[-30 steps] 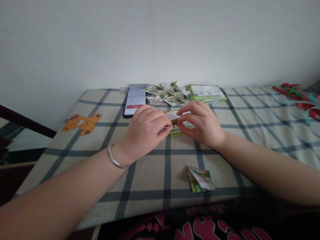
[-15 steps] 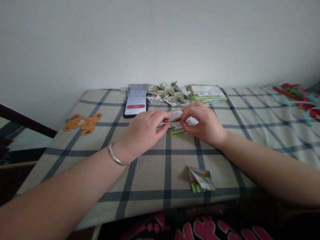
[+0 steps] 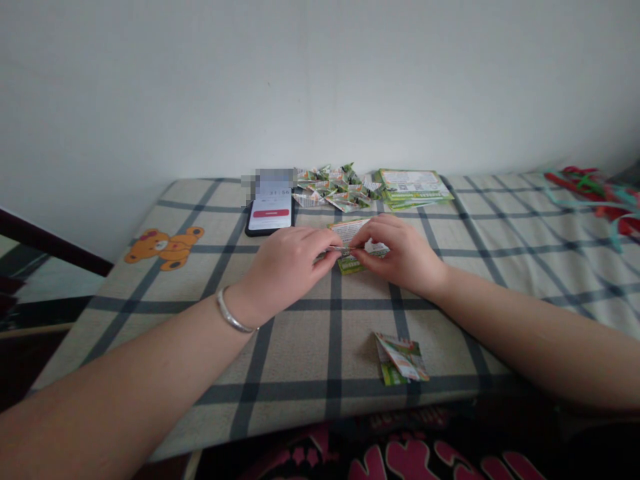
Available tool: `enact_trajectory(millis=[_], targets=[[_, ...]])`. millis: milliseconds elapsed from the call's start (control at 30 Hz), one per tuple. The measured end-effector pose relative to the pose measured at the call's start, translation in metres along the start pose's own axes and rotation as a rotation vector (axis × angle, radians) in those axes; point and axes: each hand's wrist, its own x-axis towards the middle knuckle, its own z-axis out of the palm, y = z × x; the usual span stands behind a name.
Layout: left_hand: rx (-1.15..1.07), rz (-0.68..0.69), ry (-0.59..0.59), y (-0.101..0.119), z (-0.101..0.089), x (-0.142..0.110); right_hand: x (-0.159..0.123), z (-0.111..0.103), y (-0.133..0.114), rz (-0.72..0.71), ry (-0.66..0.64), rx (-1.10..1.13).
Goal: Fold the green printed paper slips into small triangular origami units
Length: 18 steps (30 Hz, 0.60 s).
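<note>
My left hand (image 3: pixel 287 267) and my right hand (image 3: pixel 400 250) meet over the middle of the checked tablecloth (image 3: pixel 300 347). Both pinch one green and white printed paper slip (image 3: pixel 353 243), which is partly folded and rests on the cloth between the fingertips. A silver bangle (image 3: pixel 230 317) sits on my left wrist. A folded paper piece (image 3: pixel 401 358) lies apart from the hands, near the table's front edge.
A phone (image 3: pixel 271 208) with a lit screen lies behind my left hand. Beside it are a heap of several folded paper pieces (image 3: pixel 336 187) and a stack of flat green leaflets (image 3: pixel 413 185). Red and green ribbons (image 3: pixel 600 193) lie at the far right. A bear print (image 3: pixel 164 245) marks the cloth's left.
The right hand's fingers have drawn in closer to the left hand's fingertips along the slip, and the slip's upper flap has shifted. The arms have stayed in place.
</note>
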Motion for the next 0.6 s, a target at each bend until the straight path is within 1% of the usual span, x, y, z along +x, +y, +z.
enact_trajectory(millis=[233, 367, 500, 600], targets=[[0.025, -0.083, -0.025, 0.0013, 0.0001, 0.0017, 0.0020, -0.0027, -0.0011, 0.053, -0.029, 0.020], [0.074, -0.103, -0.043, 0.0029, -0.0006, 0.0024, 0.0019, -0.0029, 0.0005, 0.135, -0.024, 0.037], [0.059, -0.137, -0.015, 0.0031, -0.0002, 0.0024, 0.0019, -0.0036, 0.0033, 0.233, -0.005, 0.061], [0.039, -0.168, 0.000, 0.0022, 0.0006, 0.0017, 0.0020, -0.0042, 0.0056, 0.247, 0.000, 0.058]])
